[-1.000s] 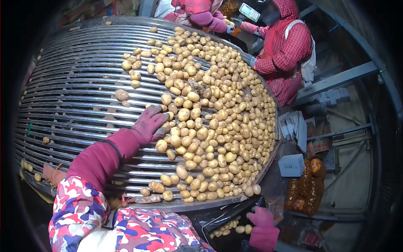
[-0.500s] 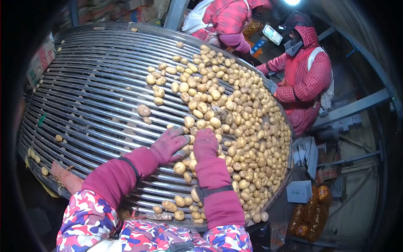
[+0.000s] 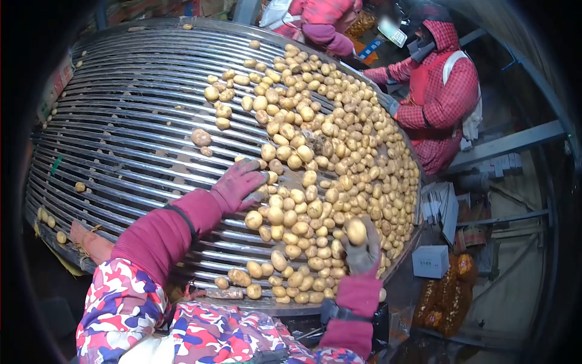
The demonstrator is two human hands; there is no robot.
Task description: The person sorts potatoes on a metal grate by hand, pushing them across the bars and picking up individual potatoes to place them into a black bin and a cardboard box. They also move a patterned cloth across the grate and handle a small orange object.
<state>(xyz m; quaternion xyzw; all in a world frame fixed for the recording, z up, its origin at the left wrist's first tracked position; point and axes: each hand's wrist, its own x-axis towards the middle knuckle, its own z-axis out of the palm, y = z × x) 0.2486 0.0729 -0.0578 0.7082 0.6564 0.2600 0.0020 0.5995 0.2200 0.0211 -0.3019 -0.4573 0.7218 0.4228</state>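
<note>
A broad heap of potatoes (image 3: 357, 151) covers the right side of a slatted metal sorting table (image 3: 139, 133). My right hand (image 3: 362, 255), in a dirty glove, is palm up near the table's front right edge. Its fingers are closed around a single potato (image 3: 356, 232). On the left edge of the heap, my left hand (image 3: 238, 185), in a pinkish glove, reaches over the bars with its fingers stretched out. Its fingertips are against nearby potatoes, and nothing shows in its grasp.
Across the table stands a person in a red checked jacket (image 3: 445, 97), and another person (image 3: 330, 24) is at the far side. A white box (image 3: 430, 262) and net sacks of potatoes (image 3: 445, 303) are at the right. Blue metal beams (image 3: 509, 145) run behind.
My right hand has moved from the heap's left part toward the front right and now holds a potato. My left hand has shifted slightly left and up in view.
</note>
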